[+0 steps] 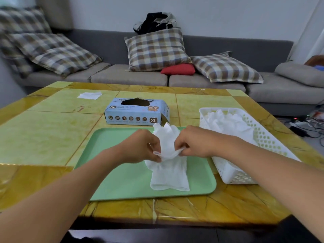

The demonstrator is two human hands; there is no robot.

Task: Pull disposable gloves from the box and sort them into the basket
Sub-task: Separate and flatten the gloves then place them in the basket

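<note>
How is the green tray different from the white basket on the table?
The green tray is flat, shallow and solid; the white basket is deeper, with perforated walls. The tray bears one glove that both hands pinch; the basket holds a pile of gloves. Both sit on the table.

White gloves (pixel 169 170) over tray; blue box (pixel 136 112) (torn open); filled white basket (pixel 233 174).

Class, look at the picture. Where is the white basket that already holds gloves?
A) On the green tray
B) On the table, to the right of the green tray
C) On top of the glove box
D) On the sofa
B: the white basket, with gloves in it, stands on the table beside the right edge of the green tray.
</note>
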